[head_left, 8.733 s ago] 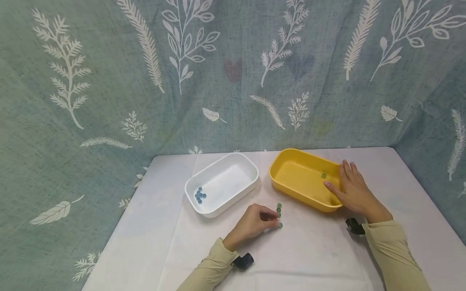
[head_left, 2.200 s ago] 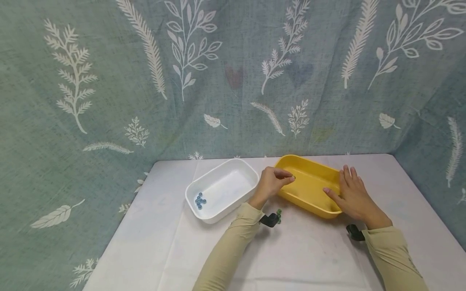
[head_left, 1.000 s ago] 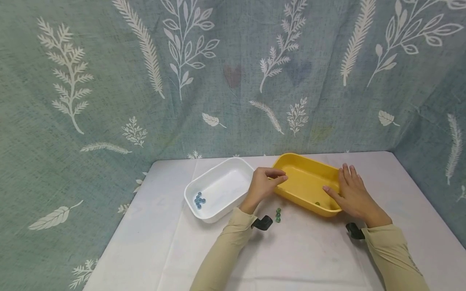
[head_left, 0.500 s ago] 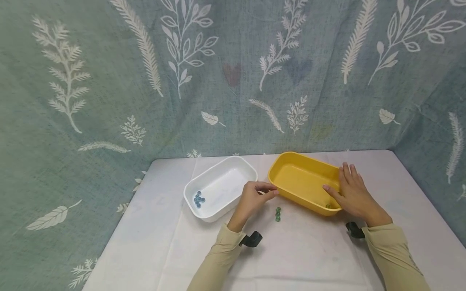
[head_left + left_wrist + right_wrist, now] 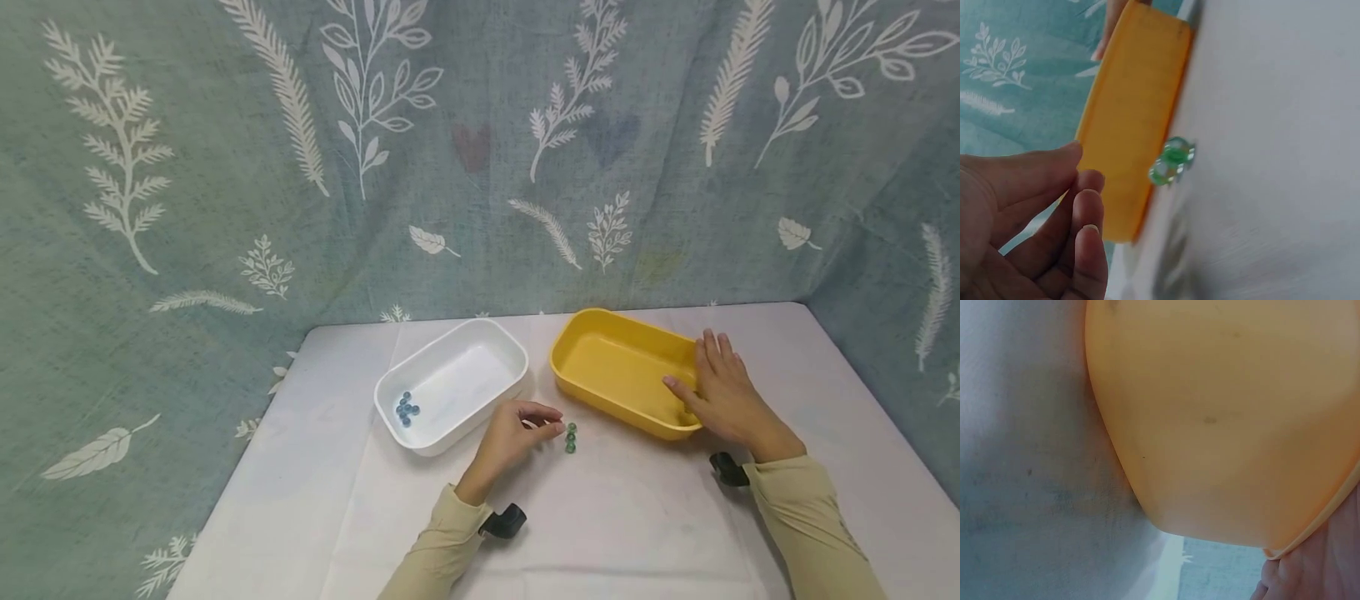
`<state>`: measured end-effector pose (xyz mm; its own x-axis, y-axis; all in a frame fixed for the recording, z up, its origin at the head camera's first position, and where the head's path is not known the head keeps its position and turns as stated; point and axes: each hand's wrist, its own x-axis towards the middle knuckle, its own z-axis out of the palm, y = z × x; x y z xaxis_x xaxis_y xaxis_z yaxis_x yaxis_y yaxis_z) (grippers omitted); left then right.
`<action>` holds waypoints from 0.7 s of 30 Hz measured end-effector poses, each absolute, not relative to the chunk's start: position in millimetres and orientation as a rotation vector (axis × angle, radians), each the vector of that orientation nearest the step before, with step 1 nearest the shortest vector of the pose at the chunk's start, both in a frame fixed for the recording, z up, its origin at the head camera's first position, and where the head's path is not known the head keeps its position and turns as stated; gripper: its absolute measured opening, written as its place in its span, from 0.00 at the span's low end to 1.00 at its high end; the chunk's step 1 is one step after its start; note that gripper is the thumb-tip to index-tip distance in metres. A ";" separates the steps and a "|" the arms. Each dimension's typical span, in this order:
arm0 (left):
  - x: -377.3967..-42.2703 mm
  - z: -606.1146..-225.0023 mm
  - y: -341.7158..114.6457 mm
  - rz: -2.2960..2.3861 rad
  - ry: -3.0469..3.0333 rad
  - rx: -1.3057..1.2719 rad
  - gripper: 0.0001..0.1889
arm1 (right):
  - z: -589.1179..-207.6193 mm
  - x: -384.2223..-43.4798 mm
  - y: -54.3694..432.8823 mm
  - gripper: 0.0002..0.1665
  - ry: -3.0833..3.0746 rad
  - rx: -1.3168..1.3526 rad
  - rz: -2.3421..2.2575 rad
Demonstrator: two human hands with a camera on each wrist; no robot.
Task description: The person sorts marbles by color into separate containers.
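Observation:
My left hand [image 5: 517, 437] is low over the table, thumb and index tips almost together just left of a short row of green glass marbles [image 5: 571, 438]. Nothing shows between those fingertips in the left wrist view, where the green marbles [image 5: 1171, 161] lie beyond them, beside the yellow tray [image 5: 1132, 106]. My right hand [image 5: 731, 400] rests over the right end of the yellow tray [image 5: 618, 371], fingers extended along the rim and thumb reaching inside. The right wrist view shows the tray's outer wall [image 5: 1210, 425] close up. The hand hides that corner of the tray's floor.
A white tray [image 5: 472, 375] stands to the left, with several blue glass marbles [image 5: 407, 408] at its near left end. White cloth [image 5: 615, 525] covers the table, and a patterned curtain [image 5: 480, 167] hangs behind. A black wrist mount [image 5: 504, 522] sticks out below the left cuff.
My left hand has come from over the yellow tray back to the green marbles, whose row is shorter than before. A green marble rolled to the tray's near right corner and is now out of sight.

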<state>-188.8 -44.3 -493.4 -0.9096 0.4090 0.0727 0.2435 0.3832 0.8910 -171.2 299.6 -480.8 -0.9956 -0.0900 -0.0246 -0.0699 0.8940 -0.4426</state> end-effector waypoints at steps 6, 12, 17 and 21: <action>-182.7 -502.5 -41.2 1.468 2.484 0.619 0.08 | -479.5 -171.7 299.4 0.63 3.010 -0.137 -0.693; -178.9 -508.4 -37.4 1.369 2.531 0.616 0.06 | -480.4 -172.1 300.2 0.62 3.004 -0.141 -0.708; -178.2 -511.2 -35.1 1.357 2.537 0.621 0.06 | -480.1 -173.2 301.0 0.62 2.994 -0.135 -0.717; -177.7 -512.1 -32.8 1.344 2.540 0.617 0.06 | -480.0 -173.0 302.5 0.63 2.994 -0.128 -0.711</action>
